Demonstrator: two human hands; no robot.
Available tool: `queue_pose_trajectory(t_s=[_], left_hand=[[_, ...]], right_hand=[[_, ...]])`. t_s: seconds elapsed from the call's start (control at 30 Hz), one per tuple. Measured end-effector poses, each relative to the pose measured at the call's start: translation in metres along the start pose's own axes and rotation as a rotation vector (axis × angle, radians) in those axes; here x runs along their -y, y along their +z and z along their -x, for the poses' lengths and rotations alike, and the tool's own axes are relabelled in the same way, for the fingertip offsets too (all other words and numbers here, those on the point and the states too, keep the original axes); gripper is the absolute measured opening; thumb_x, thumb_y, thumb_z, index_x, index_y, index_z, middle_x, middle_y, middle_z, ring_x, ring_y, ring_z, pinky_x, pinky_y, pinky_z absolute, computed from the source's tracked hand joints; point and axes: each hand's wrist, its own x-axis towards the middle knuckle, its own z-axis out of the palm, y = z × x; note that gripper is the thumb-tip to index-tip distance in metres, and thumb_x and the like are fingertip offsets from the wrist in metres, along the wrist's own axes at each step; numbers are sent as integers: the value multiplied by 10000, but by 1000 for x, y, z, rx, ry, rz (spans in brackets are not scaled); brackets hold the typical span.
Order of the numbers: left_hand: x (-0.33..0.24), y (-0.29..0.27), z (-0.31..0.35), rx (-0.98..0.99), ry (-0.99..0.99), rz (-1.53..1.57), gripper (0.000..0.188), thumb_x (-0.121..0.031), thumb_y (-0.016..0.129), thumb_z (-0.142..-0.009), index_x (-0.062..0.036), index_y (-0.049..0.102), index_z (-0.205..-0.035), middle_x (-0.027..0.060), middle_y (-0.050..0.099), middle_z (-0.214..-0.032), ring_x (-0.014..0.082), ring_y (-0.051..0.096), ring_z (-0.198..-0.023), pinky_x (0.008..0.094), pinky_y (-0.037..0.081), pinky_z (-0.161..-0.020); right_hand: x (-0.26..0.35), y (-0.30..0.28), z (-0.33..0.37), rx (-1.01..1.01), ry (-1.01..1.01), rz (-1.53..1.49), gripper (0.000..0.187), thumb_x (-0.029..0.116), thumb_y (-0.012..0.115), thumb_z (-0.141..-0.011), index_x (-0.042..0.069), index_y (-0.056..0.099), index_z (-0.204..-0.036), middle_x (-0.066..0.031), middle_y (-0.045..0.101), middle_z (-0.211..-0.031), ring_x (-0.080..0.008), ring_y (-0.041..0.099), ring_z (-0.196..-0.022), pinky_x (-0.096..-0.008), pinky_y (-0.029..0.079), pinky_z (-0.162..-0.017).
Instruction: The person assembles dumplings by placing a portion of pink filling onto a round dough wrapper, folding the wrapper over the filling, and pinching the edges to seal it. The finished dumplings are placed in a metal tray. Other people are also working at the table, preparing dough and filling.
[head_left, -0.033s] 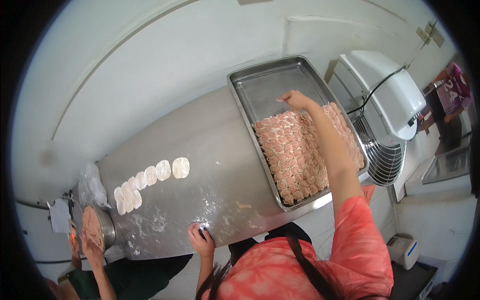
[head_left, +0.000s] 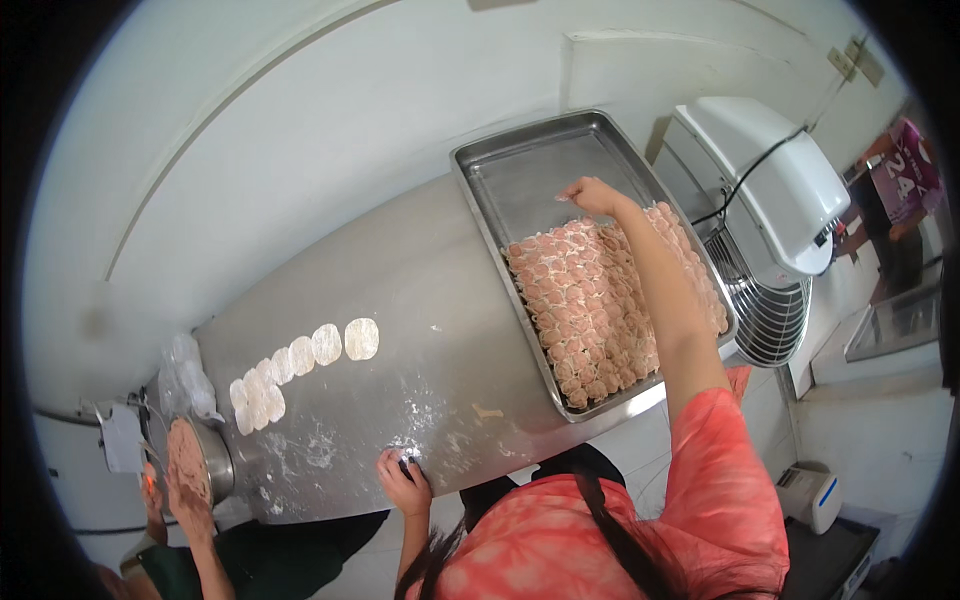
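My right hand (head_left: 592, 196) is held over the large metal tray (head_left: 560, 160), just beyond the far row of shaped dumplings (head_left: 580, 300). These are pinkish, meat-filled and packed in tight rows. Its fingers are pinched together, and whatever they hold is too small to make out. By the near edge of the steel table (head_left: 400, 270), my left hand (head_left: 403, 488) is curled beside a floury patch. Something small and dark shows at its fingers; its kind is unclear. Left of centre lies a line of pale round dough wrappers (head_left: 302, 355), some overlapping and one (head_left: 362, 339) apart.
At far left, a co-worker's hand (head_left: 190, 508) is at a metal bowl of pink filling (head_left: 188, 462), with a clear plastic bag (head_left: 185, 375) behind. A white mixer (head_left: 765, 190) with a wire guard stands right of the tray. Another person (head_left: 900, 190) is farther right.
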Motion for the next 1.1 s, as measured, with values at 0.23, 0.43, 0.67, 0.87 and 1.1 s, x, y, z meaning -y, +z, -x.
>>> queue_pose_trajectory(t_s=[0.23, 0.43, 0.67, 0.87, 1.1], left_hand=[[-2, 8, -9, -8, 29, 30, 275, -97, 528, -773, 9, 519, -1028, 240, 485, -1129, 421, 467, -1049, 474, 367, -919], [12, 11, -5, -52, 21, -8, 267, -78, 547, -781, -14, 525, -1039, 233, 517, -1105, 407, 500, -1026, 466, 402, -892], [-1, -4, -10, -7, -90, 62, 272, -105, 578, -767, -53, 534, -1030, 157, 526, -1128, 357, 514, -1042, 432, 424, -890], [2, -2, -1, -26, -96, 83, 268, -102, 566, -789, -66, 532, -1053, 136, 519, -1131, 337, 514, -1058, 417, 442, -879], [2, -2, 0, -35, -113, 123, 274, -103, 571, -789, -69, 533, -1059, 125, 504, -1172, 337, 516, -1061, 418, 442, -891]], right_hand=[[-25, -4, -5, 31, 18, 213, 313, 108, 507, -750, 75, 692, -999, -137, 678, -978, -302, 651, -874, -394, 490, -843], [-15, 20, 7, -257, -185, 374, 358, 110, 561, -707, 9, 649, -1038, -227, 629, -1011, -371, 599, -952, -415, 468, -841], [59, 131, 77, -276, -430, -205, 334, -42, 462, -778, 19, 612, -1070, -165, 614, -984, -322, 585, -960, -351, 443, -850], [114, 229, 144, -40, -601, -129, 381, -77, 465, -724, 18, 602, -1067, -176, 526, -1171, -345, 493, -1135, -380, 386, -976], [108, 260, 159, -9, -485, -67, 378, -24, 503, -730, 23, 584, -1096, -213, 456, -1262, -371, 451, -1177, -397, 377, -991]])
